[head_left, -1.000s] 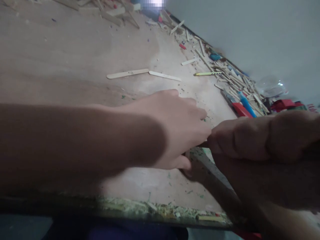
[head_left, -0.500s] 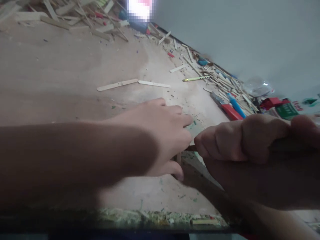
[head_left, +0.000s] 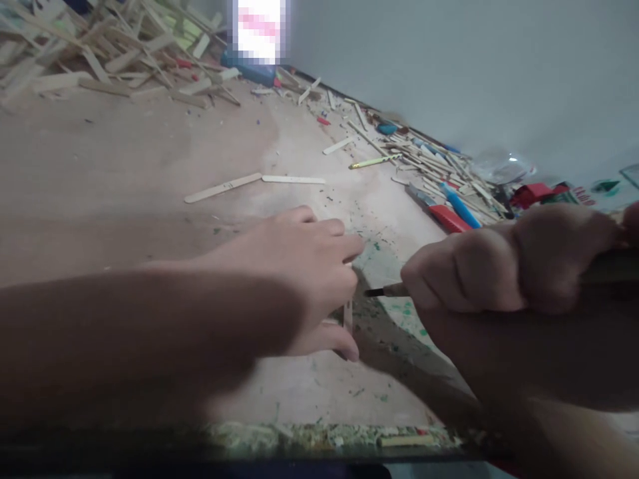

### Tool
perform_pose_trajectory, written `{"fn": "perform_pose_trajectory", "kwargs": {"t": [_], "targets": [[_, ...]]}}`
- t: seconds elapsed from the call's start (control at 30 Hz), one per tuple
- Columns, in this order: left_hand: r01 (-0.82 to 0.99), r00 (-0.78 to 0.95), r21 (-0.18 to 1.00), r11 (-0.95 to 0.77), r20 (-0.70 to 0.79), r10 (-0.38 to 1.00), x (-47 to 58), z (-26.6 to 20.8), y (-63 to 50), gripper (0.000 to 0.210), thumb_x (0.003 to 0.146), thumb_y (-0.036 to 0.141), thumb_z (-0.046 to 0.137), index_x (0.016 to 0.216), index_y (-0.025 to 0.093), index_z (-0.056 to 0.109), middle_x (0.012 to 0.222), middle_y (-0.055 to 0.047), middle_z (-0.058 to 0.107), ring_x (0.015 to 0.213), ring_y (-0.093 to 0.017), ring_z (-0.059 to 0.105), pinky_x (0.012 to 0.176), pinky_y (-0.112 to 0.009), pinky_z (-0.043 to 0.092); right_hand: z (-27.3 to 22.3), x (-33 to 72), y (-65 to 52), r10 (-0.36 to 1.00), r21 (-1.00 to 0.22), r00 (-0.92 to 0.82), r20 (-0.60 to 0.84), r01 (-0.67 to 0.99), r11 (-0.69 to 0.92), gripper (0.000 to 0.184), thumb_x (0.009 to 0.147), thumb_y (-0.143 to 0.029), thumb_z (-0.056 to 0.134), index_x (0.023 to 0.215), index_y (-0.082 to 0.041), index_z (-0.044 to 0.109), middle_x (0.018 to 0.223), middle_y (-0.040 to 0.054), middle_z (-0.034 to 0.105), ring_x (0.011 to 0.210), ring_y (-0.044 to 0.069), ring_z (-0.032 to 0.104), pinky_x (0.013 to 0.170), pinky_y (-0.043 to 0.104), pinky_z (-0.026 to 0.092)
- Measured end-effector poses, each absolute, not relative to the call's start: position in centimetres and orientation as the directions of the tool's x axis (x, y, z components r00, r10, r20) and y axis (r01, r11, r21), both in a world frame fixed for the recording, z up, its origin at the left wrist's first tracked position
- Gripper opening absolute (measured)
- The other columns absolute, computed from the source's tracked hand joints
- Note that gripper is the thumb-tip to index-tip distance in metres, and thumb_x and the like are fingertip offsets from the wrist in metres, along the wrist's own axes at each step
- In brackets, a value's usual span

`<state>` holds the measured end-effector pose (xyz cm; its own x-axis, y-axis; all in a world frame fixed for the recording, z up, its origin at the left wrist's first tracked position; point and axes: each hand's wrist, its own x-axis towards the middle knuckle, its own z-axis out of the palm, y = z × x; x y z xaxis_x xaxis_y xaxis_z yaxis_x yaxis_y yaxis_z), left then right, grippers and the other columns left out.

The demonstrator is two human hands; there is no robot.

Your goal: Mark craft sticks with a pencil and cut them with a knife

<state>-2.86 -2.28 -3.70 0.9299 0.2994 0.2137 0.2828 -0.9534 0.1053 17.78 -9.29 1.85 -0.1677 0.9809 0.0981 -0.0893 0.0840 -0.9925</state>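
1. Left hand (head_left: 309,279) curled, thumb and fingers holding wooden strip (head_left: 348,316) against bench (head_left: 124,159).
2. Right hand (head_left: 479,273) fisted round slim dark-tipped tool (head_left: 395,289), tip just beside wooden strip.
3. Advisable: pin wooden strip firmly, fingers off the tip's line.

The left hand (head_left: 312,276) lies palm down, its fingers (head_left: 352,247) bent and its thumb (head_left: 342,339) set apart on the near side; the shaded left forearm (head_left: 150,326) extends leftward from it. Right of the left hand, near but apart, the right hand (head_left: 479,269) is curled in a closed grip, knuckles uppermost.
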Motion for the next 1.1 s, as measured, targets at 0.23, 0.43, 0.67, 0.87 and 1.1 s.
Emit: {"fn": "perform_pose_trajectory", "kwargs": {"t": [0.23, 0.43, 0.67, 0.87, 1.1], "targets": [[0.196, 0.923, 0.011, -0.980, 0.335, 0.189, -3.7, -3.7, -2.1, 0.064, 0.092, 0.081, 0.070, 0.084, 0.018, 0.073, 0.092, -0.006, 0.073, 0.089, -0.028, 0.065, 0.084, -0.045, 0.045, 2.1, 16.0, -8.3, 0.991, -0.992, -0.108, 0.082, -0.104, 0.070, 0.084, 0.108, -0.051, 0.063, 0.045, -0.015, 0.020, 0.040, -0.0033, 0.020, 0.041, 0.007, 0.029, 0.045, 0.027, 0.035], [0.215, 0.863, 0.097, -0.972, 0.447, 0.236, -4.1, -3.6, -1.4, 0.029, 0.110, 0.033, 0.057, 0.087, 0.020, 0.070, 0.088, -0.002, 0.069, 0.084, -0.024, 0.061, 0.083, -0.042, 0.040, 1.4, 17.3, -8.0, 0.958, -0.984, -0.242, 0.153, -0.128, 0.125, 0.068, 0.100, -0.056, 0.066, 0.052, -0.020, 0.036, 0.048, -0.0021, 0.035, 0.048, 0.012, 0.040, 0.051, 0.032, 0.044], [0.111, 0.911, 0.287, -0.952, 0.354, 0.213, -4.1, -3.9, -1.7, 0.014, 0.101, 0.018, 0.063, 0.089, 0.022, 0.069, 0.081, 0.002, 0.069, 0.075, -0.018, 0.061, 0.074, -0.038, 0.040, 1.0, 18.1, -7.8, 0.957, -0.958, -0.191, 0.220, -0.228, 0.174, 0.059, 0.100, -0.046, 0.063, 0.052, -0.021, 0.038, 0.049, -0.0034, 0.028, 0.047, 0.011, 0.033, 0.050, 0.032, 0.038], [0.100, 0.898, 0.440, -0.893, 0.347, 0.271, -4.8, -2.1, -1.5, 0.015, 0.103, 0.017, 0.060, 0.108, 0.023, 0.073, 0.089, 0.001, 0.074, 0.079, -0.017, 0.065, 0.077, -0.034, 0.044, 2.6, 17.1, -7.8, 0.992, -0.984, -0.038, 0.119, -0.137, 0.113, 0.078, 0.104, -0.046, 0.069, 0.041, -0.019, 0.033, 0.042, -0.0034, 0.024, 0.042, 0.009, 0.030, 0.045, 0.029, 0.035], [0.129, 0.946, 0.351, -0.927, 0.237, 0.221, -4.7, -2.8, -0.8, 0.021, 0.099, 0.030, 0.069, 0.079, 0.022, 0.067, 0.084, -0.002, 0.068, 0.078, -0.020, 0.057, 0.071, -0.039, 0.034, 3.3, 15.9, -7.5, 0.989, -0.986, 0.142, 0.049, -0.150, 0.071, 0.086, 0.105, -0.032, 0.066, 0.030, -0.018, 0.027, 0.035, -0.0020, 0.016, 0.038, 0.008, 0.018, 0.038, 0.027, 0.024]]}}
